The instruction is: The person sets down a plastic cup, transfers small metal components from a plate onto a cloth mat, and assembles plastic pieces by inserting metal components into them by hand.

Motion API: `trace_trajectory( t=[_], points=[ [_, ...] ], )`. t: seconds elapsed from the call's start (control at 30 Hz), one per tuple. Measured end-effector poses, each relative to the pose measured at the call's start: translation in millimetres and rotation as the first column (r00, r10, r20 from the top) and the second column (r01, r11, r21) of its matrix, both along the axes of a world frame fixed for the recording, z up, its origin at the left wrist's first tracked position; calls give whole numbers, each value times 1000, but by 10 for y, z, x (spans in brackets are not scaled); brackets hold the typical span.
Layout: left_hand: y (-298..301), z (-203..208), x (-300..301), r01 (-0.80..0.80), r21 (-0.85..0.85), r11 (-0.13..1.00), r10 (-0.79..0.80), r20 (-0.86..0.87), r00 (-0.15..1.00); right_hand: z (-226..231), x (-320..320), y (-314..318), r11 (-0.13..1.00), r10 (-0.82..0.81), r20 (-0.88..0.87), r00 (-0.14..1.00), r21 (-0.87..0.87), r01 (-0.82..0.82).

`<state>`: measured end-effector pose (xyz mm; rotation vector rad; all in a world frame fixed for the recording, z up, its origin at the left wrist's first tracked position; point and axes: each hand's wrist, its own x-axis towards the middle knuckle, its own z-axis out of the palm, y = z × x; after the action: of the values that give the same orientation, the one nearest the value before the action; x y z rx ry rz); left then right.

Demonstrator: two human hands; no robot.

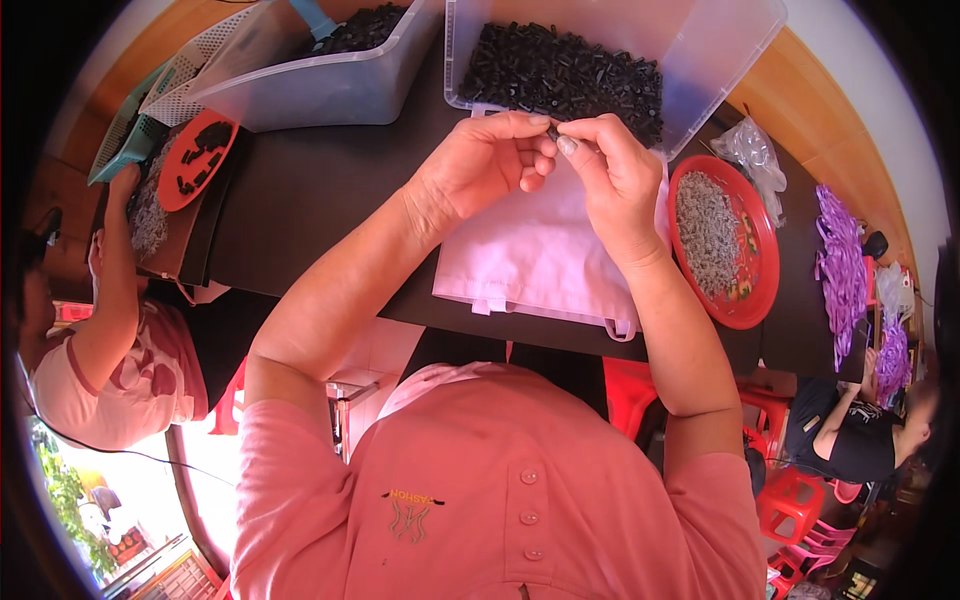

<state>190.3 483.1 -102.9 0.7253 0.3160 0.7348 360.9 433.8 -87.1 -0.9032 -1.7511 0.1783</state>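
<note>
Over the pink cloth, both hands meet fingertip to fingertip near the clear bin. A small black cylindrical piece shows between them. My right hand pinches it between thumb and forefinger. My left hand is closed in a pinch at the piece's other side, its remaining fingers curled; the fingertips partly hide the piece. Just beyond the hands, the clear plastic bin holds a heap of similar black pieces. To the right, a red plate carries a pile of small silvery-grey parts.
Another bin with black pieces stands at the back left on the dark table. Beyond it are baskets and an orange-red plate beside a co-worker. Purple strips and a clear bag lie right; another person sits there.
</note>
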Motion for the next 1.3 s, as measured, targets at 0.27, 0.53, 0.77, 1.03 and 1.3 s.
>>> trace_trajectory(
  t=[0.27,0.53,0.77,1.03,1.3],
  points=[
    [20,-32,1,-14,18,1000,15,-98,995,-41,37,21,999,-38,-14,999,-7,37],
    [-32,53,-17,-27,92,995,51,-263,963,-3,67,28,958,39,-210,977,-269,-96],
    [-69,93,-1,-75,106,992,98,-240,966,44,66,12,930,95,-240,966,-324,-172],
    [-58,63,4,-120,139,983,150,-230,961,17,35,19,925,111,-283,953,-322,-203],
    [-55,25,-8,-118,164,979,157,-248,956,-32,66,52,996,63,28,998,-66,-61]
  ],
)
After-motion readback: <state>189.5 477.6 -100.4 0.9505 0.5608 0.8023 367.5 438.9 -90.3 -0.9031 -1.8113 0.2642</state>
